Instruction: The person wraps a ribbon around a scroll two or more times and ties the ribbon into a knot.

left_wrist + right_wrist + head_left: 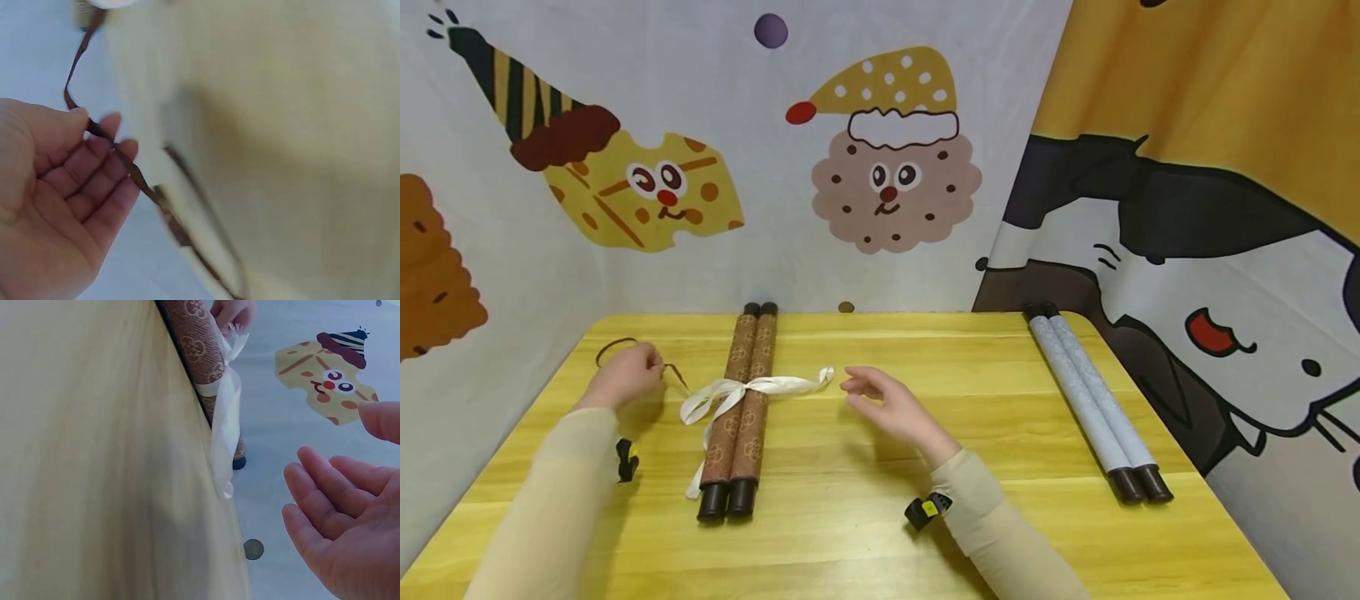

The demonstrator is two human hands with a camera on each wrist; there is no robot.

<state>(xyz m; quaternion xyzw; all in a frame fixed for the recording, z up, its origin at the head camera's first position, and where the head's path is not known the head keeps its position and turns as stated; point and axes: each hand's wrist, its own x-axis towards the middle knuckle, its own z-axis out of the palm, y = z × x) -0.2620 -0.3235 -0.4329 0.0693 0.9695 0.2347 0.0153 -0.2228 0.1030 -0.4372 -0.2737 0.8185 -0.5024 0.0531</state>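
Left hand (625, 375) is pinching one brown ribbon (137, 178), right hand (893, 407) is just relaxed; one white ribbon (790, 384) wraps two brown rolls (722, 447), two grey rolls (1093, 404) sit right.

The right hand (353, 528) — loosely curved — hovers apart from the white ribbon (228, 419) tied around a brown patterned roll (194, 349).

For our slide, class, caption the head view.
Left hand pinching a brown cord beside two brown rolls tied with white ribbon; right hand empty on the other side.
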